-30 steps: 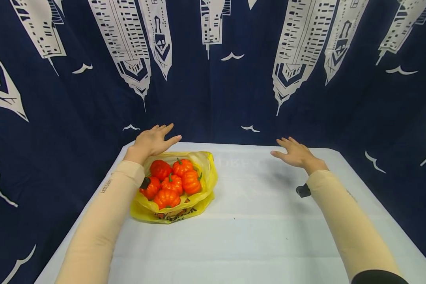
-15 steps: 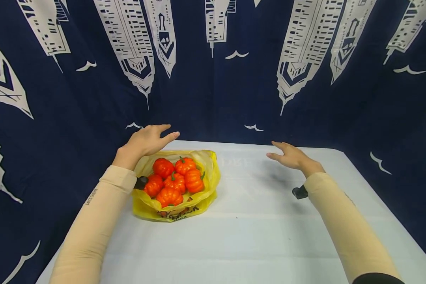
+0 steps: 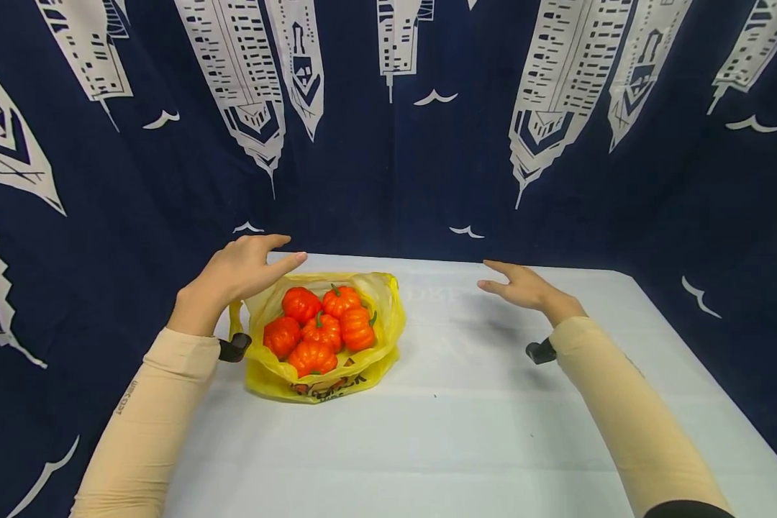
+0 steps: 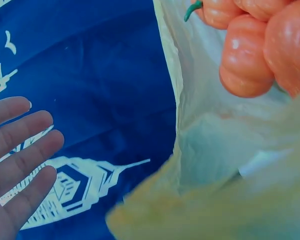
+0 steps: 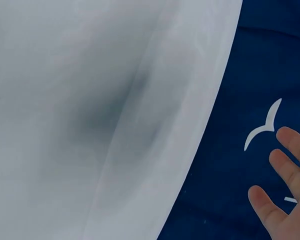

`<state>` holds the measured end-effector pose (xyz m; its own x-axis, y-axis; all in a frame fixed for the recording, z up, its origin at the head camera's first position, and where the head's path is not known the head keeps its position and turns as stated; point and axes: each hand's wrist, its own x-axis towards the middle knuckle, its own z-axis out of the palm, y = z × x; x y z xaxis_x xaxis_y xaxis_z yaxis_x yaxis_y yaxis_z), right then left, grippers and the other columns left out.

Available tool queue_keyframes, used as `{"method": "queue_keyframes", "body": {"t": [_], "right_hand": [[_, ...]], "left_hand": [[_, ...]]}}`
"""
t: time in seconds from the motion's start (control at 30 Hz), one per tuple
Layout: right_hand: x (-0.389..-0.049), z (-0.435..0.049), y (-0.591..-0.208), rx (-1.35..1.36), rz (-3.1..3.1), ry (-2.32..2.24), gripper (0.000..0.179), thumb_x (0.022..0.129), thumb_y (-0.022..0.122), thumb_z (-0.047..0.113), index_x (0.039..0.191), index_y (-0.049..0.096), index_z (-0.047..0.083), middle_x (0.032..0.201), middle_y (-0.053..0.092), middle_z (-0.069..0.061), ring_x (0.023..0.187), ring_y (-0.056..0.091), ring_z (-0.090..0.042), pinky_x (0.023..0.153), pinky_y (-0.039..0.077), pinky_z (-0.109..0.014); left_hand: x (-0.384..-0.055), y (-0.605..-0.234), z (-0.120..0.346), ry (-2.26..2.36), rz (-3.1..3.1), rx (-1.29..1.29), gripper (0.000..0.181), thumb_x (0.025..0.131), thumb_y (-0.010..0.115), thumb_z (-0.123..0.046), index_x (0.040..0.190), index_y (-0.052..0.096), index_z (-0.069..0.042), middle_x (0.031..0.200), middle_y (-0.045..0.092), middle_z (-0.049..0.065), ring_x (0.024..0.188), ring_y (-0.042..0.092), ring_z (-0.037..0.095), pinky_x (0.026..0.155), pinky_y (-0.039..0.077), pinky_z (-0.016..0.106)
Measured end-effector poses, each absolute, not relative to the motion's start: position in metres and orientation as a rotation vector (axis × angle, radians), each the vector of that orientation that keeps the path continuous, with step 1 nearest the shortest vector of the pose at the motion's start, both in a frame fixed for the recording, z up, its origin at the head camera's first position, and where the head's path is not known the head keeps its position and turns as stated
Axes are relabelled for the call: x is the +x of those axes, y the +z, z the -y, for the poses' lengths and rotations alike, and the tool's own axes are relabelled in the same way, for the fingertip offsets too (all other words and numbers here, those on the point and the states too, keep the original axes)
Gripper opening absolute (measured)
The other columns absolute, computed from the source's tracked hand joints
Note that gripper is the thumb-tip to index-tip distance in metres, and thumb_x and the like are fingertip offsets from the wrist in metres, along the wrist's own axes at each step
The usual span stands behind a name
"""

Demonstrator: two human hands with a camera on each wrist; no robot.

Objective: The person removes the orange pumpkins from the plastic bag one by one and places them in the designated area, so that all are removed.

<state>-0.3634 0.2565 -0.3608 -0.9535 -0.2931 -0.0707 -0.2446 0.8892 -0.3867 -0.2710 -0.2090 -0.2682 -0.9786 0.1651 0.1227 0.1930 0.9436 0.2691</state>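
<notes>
A yellow plastic bag (image 3: 388, 316) stands with its mouth spread on the left half of the table. Inside it lie several orange-red pumpkin-shaped peppers (image 3: 322, 331) with green stems. Over the bag's far left corner is my left hand (image 3: 236, 270), fingers extended and holding nothing; the left wrist view shows those fingers spread beside the bag's rim (image 4: 177, 95). My right hand (image 3: 524, 285) hovers above the far right part of the table, its fingers stretched out and its palm bare. In the right wrist view, its fingertips (image 5: 262, 197) appear past the table's edge.
The table has a white cover (image 3: 427, 446). A dark blue curtain (image 3: 388, 180) printed with white buildings and birds hangs behind and along both sides. Small black wrist cameras (image 3: 235, 347) sit on both sleeves.
My left hand has shifted left and a little toward me, uncovering more of the bag's left side. The right hand has drifted slightly left. The bag and peppers stay in place.
</notes>
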Motion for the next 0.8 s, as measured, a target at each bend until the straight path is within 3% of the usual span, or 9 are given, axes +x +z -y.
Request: {"method": "queue_keyframes", "body": {"t": [0.37, 0.8], "right_hand": [[-0.361, -0.246, -0.366, -0.494, -2.9, -0.647, 0.077, 0.081, 0.042, 0.063, 0.141, 0.025, 0.018, 0.141, 0.032, -0.015, 0.126, 0.03, -0.039, 0.097, 0.027, -0.06], [-0.351, -0.233, -0.363, -0.613, -2.878, -0.806, 0.065, 0.081, 0.05, 0.056, 0.134, 0.038, 0.02, 0.135, 0.043, -0.009, 0.124, 0.037, -0.03, 0.096, 0.033, -0.054]], "left_hand": [[-0.248, -0.285, 0.243, -0.518, 2.865, -0.236, 0.075, 0.08, 0.036, -0.067, 0.129, 0.046, -0.011, 0.13, 0.049, 0.011, 0.109, 0.049, 0.03, 0.086, 0.042, 0.053], [-0.235, -0.315, 0.271, -0.627, 2.744, -0.116, 0.064, 0.084, 0.04, -0.058, 0.122, 0.052, -0.008, 0.121, 0.055, 0.014, 0.1, 0.053, 0.03, 0.08, 0.044, 0.05]]}}
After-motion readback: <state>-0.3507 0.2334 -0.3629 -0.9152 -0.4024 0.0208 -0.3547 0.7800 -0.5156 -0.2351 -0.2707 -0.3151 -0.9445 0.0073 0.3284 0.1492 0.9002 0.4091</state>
